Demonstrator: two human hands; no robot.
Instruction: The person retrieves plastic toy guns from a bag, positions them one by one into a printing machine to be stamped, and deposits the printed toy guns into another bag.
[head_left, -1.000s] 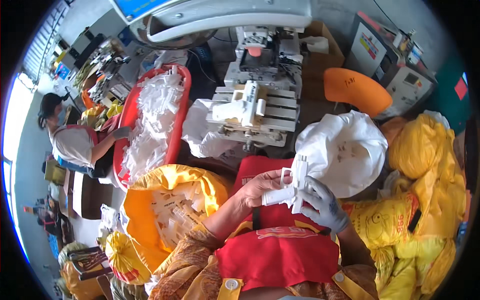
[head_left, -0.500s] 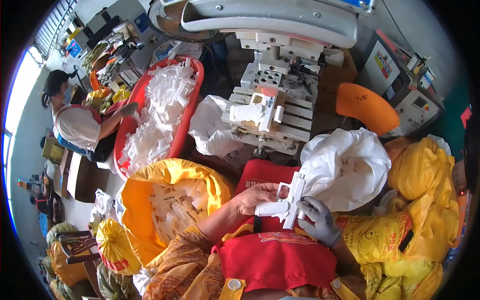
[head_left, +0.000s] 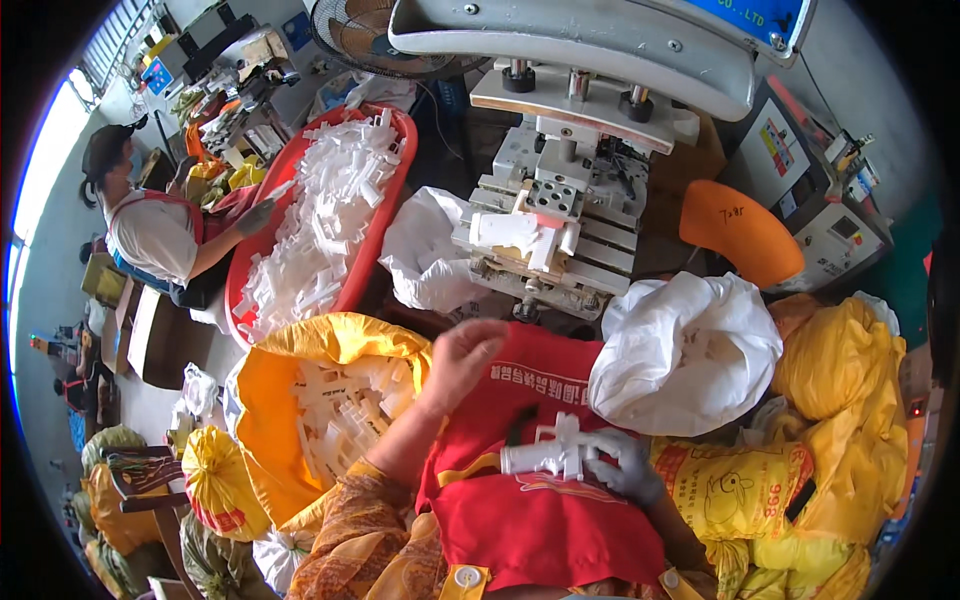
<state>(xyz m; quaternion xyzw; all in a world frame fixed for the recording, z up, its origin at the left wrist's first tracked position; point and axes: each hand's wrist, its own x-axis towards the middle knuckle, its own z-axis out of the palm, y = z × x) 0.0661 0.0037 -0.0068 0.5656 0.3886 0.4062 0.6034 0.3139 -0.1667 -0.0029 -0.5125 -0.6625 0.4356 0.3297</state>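
My right hand point(head_left: 625, 468), in a grey glove, is closed round one end of a white plastic toy pistol point(head_left: 545, 450). The toy lies on its side above the red apron point(head_left: 560, 525) on my lap. My bare left hand point(head_left: 470, 358) is raised to the left of it, near the rim of a yellow sack point(head_left: 262, 400). Its fingers are stretched out, slightly blurred, with nothing visible in them. Ahead, another white pistol-shaped piece point(head_left: 508, 232) lies on the bed of a machine point(head_left: 600, 240) under a metal head.
White plastic parts fill a red tub point(head_left: 384, 222), where a co-worker point(head_left: 150, 225) reaches in with a gloved hand. An open white sack point(head_left: 625, 375) stands at my right, beside yellow bags point(head_left: 835, 350). Behind are an orange chair back point(head_left: 740, 228) and a fan point(head_left: 385, 45).
My left hand has let go of the toy pistol and moved up and left. The right hand has lowered the toy, which is turned more level. The machine's head and bed parts have shifted.
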